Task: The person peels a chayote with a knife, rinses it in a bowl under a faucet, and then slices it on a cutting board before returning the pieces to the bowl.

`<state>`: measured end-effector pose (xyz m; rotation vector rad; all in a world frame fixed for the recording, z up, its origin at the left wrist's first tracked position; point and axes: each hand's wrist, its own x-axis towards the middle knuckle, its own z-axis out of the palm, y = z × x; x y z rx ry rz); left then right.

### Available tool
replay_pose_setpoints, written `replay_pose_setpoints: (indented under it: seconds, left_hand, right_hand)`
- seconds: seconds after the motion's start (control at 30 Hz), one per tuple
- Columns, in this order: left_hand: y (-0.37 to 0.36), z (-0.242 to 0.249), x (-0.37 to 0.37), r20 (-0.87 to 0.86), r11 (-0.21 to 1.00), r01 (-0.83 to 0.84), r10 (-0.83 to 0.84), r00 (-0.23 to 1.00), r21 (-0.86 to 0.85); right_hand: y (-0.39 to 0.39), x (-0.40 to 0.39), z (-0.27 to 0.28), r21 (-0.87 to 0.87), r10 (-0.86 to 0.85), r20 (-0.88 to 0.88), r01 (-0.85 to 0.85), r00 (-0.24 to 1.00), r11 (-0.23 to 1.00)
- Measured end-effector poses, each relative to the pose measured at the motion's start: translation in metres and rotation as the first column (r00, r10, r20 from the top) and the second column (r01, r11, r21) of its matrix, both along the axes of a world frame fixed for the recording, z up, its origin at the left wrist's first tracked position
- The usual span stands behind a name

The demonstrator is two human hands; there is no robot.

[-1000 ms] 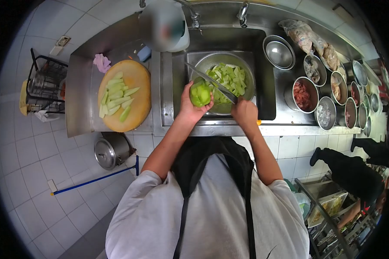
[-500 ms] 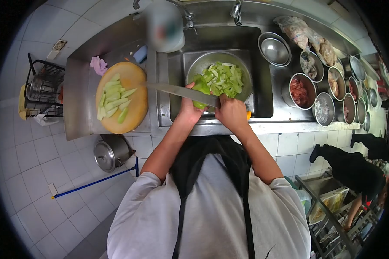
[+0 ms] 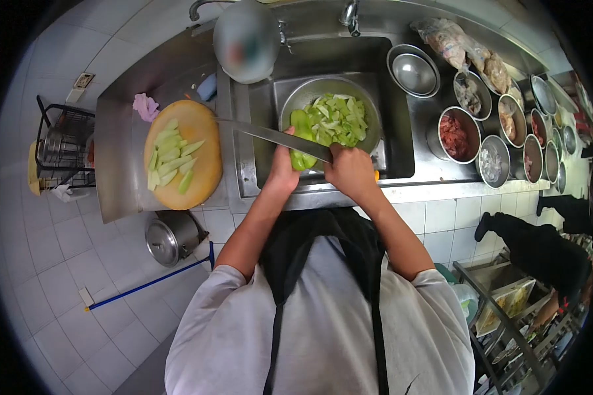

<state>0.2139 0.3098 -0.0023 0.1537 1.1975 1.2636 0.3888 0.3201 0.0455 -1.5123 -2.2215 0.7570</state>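
Observation:
Over the near side of the sink, my left hand (image 3: 284, 169) is wrapped round a long green vegetable (image 3: 302, 138). My right hand (image 3: 349, 171) grips the handle end of a large knife (image 3: 277, 136), whose blade points left and lies across the vegetable. Behind the blade, a metal bowl (image 3: 373, 122) in the sink holds cut green pieces (image 3: 341, 118). To the left, pale green strips (image 3: 171, 158) lie on a round wooden board (image 3: 206, 141).
Steel bowls with red meat (image 3: 454, 137) and other food line the counter's right side. Two nested bowls (image 3: 415, 74) stand beside the sink (image 3: 398, 145). A lidded pot (image 3: 168, 240) is on the floor at left. Another person (image 3: 540, 253) bends down at the right.
The vegetable in my left hand shows more upright and whole beside the blade. The view has shifted slightly, and the other person has bent a little differently.

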Motion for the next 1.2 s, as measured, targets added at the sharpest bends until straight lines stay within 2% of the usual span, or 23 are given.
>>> replay_pose_setpoints:
  seconds: [0.13,0.23,0.37,0.5,0.6,0.7,0.73,0.83,0.93,1.03,1.2]
  left_hand:
    - [-0.005,0.003,0.003,-0.024,0.999,-0.006,0.007,1.0,0.039]
    - [-0.011,0.028,-0.008,0.094,0.97,0.24,-0.244,0.965,0.051]
    - [-0.017,0.047,-0.006,0.099,0.974,0.222,-0.226,0.969,0.045]
    - [-0.01,0.044,-0.008,0.151,0.982,0.177,-0.186,0.971,0.067]
    - [-0.006,0.037,-0.011,0.181,0.989,0.142,-0.149,0.972,0.049]
    - [-0.004,0.026,-0.009,0.186,0.994,0.093,-0.101,0.977,0.054]
    - [-0.003,0.024,-0.007,0.188,0.995,0.073,-0.083,0.979,0.061]
    - [-0.004,0.026,-0.002,0.185,0.999,0.042,-0.046,0.982,0.026]
    - [-0.012,0.032,0.001,0.106,1.0,-0.01,0.011,0.994,-0.01]
    - [-0.015,0.035,-0.014,0.208,0.984,0.166,-0.175,0.962,0.06]
    - [-0.017,0.03,-0.03,0.243,0.996,0.085,-0.075,0.967,-0.029]
  right_hand:
    - [0.005,0.003,-0.014,0.036,-0.03,0.05,0.028,0.998,0.999]
    - [0.017,0.017,-0.049,-0.016,-0.103,0.108,0.105,0.989,0.994]
    - [0.033,0.041,-0.08,-0.159,-0.163,0.178,0.191,0.971,0.969]
    - [0.028,0.033,-0.063,-0.197,-0.202,0.013,0.2,0.979,0.96]
    - [0.015,0.019,-0.015,-0.119,-0.084,-0.031,0.08,0.996,0.99]
    - [0.001,0.006,0.006,0.001,0.036,-0.052,-0.036,0.998,0.999]
    - [-0.002,0.002,0.004,0.077,0.062,0.019,-0.064,0.998,0.995]
    - [-0.004,-0.001,-0.002,0.08,0.046,0.038,-0.048,0.998,0.996]
    - [0.003,0.004,-0.015,0.079,0.02,0.115,-0.029,0.993,0.996]
    - [0.014,0.013,-0.041,0.074,-0.041,0.133,0.032,0.99,0.997]
    - [0.025,0.021,-0.074,-0.085,-0.052,0.159,0.066,0.986,0.994]
